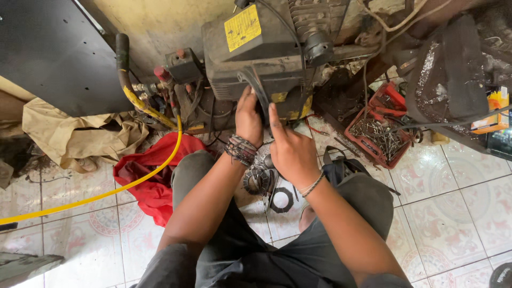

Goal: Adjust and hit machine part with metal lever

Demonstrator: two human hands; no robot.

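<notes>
We look down over our own knees at a grimy black engine block that stands on the tiled floor against a yellowed wall. Our left hand lies flat against the front of the block, fingers together and pressing on a curved black belt that loops down its face; our right hand sits just beside it, fingers stretched up to the same belt — neither hand is closed around anything that we can make out, and whether the fingertips pinch the belt we cannot tell. Both wrists wear corded bracelets. On top of the block, at its upper left corner, sits a yellow rectangular label, tilted, its print too small to read; a smaller yellow patch shows low on the block's front, right of our hands. Between our knees, on the tiles, lie a toothed metal gear and a flat black ring, near each other. A yellow hose runs from the left edge across the floor and curves up to the fittings left of the block, passing over a crumpled red cloth. To the right stands a red plastic crate full of loose metal bits, and at the far right edge — on a dark shelf — an orange and yellow box.
</notes>
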